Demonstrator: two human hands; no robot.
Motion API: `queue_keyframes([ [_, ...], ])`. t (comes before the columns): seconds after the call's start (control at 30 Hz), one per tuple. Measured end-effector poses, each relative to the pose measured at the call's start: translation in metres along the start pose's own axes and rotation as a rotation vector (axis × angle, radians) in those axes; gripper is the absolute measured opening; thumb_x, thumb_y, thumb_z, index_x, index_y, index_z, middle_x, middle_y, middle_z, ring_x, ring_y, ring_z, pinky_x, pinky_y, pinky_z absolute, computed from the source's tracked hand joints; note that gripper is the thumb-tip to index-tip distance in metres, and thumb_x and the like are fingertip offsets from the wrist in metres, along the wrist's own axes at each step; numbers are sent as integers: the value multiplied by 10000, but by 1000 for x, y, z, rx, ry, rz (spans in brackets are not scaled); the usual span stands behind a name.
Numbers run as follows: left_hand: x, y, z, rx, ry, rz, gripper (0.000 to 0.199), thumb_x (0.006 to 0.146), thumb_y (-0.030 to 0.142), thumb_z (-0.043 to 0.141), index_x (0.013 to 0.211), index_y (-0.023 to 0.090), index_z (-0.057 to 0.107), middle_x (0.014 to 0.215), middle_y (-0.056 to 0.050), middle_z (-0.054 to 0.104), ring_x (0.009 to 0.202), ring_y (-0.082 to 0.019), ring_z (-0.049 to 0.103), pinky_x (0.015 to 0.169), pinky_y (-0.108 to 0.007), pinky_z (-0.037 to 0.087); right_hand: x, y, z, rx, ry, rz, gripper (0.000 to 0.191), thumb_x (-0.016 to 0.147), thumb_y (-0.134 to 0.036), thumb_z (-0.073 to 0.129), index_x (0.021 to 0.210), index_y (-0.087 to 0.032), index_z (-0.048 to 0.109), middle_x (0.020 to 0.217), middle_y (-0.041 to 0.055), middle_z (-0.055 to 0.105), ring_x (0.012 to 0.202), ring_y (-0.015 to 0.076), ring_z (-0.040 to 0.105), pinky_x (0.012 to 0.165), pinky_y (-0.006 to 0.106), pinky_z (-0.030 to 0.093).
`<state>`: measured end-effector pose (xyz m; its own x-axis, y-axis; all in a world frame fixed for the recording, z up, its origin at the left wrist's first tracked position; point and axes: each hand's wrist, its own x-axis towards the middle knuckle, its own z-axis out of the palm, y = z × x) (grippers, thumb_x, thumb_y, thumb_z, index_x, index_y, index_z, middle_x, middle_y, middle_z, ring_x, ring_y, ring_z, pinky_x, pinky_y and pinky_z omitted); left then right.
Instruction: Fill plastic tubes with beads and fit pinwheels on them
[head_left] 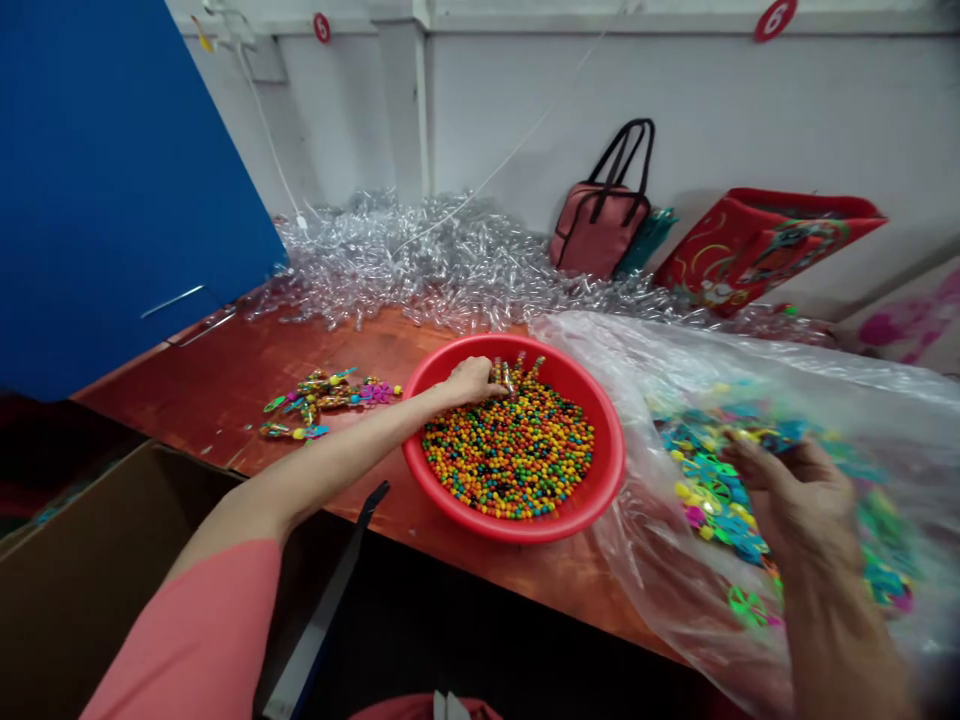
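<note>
A red basin (611, 470) stands on the reddish table, filled with small multicoloured beads (510, 450). My left hand (474, 381) is at the basin's upper left, its fingers closed on a clear tube (508, 377). More tubes with beads inside (531, 366) lean beside it at the back of the basin. To the right, my right hand (802, 485) hovers over bright plastic pieces (712, 490) in a clear plastic bag (637, 540). Its thumb and fingers are pinched on something small, blurred by motion. Filled tubes with coloured tops (322, 400) lie left of the basin.
A heap of clear empty tubes (420, 255) runs along the wall. Behind the plastic bag are a pink handbag (600, 225) and a red gift bag (750, 250). A blue panel (127, 180) rises at left, above a cardboard box (112, 540).
</note>
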<state>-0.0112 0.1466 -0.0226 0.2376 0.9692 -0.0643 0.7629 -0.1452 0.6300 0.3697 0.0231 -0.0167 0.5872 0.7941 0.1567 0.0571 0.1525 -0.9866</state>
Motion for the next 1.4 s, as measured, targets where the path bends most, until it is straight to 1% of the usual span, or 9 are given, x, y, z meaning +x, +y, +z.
queue_keyframes([
  [0.1,12,-2,6,-50,-37,5,193,760,288,840,734,142,716,756,-81,693,782,-243,649,745,-344,457,-18,-8,27,174,-168,74,434,454,-389,1013,767,-257,744,860,65,711,720,187,681,658,372,583],
  [0.23,2,1,-2,-208,-15,90,183,767,277,800,867,136,739,885,-89,738,831,-217,672,762,-334,507,-40,-22,63,266,-373,111,378,622,-382,972,908,-244,767,862,11,738,674,127,678,652,277,599],
  [0.4,-57,22,-15,-856,-197,207,332,864,382,752,1099,155,693,1054,-118,731,935,-235,741,771,-372,609,-60,-34,110,396,-581,163,337,714,-428,948,935,-250,766,904,7,770,759,130,704,750,280,604],
  [0.57,-120,37,-11,-1098,-373,235,430,903,436,773,1219,166,663,984,-84,732,826,-213,775,797,-393,651,-86,-33,148,471,-744,197,348,759,-522,910,957,-263,789,1020,28,781,909,181,707,833,348,603],
  [0.7,-139,37,2,-1195,-375,248,408,896,424,799,1194,173,676,1032,-74,723,829,-197,773,786,-357,659,-108,-28,159,507,-784,239,359,773,-549,891,975,-269,793,1027,32,778,892,190,690,808,348,598],
  [1.0,-147,44,23,-1316,-330,194,459,837,441,855,1158,171,668,1101,-76,715,761,-171,763,770,-352,661,-120,-25,151,544,-736,308,338,748,-534,917,959,-293,806,1022,15,775,938,179,687,790,295,587],
  [1.2,-143,40,29,-1156,-278,206,439,877,455,781,1185,174,644,1186,-93,706,808,-187,752,794,-375,634,-118,-23,145,523,-668,235,362,746,-554,914,940,-275,789,971,17,761,892,172,684,768,302,604],
  [1.33,-130,29,13,-498,-56,290,287,940,353,693,1174,189,686,1041,-61,743,941,-219,706,879,-376,563,-97,-31,128,594,-499,157,368,679,-474,978,910,-263,784,872,-18,725,792,117,641,748,244,596],
  [1.4,-122,26,11,-85,-84,337,201,940,269,684,1122,187,711,1053,-76,751,1010,-251,692,916,-393,532,-87,-35,117,598,-468,138,356,675,-435,987,907,-260,782,841,-32,707,748,90,620,703,204,578],
])
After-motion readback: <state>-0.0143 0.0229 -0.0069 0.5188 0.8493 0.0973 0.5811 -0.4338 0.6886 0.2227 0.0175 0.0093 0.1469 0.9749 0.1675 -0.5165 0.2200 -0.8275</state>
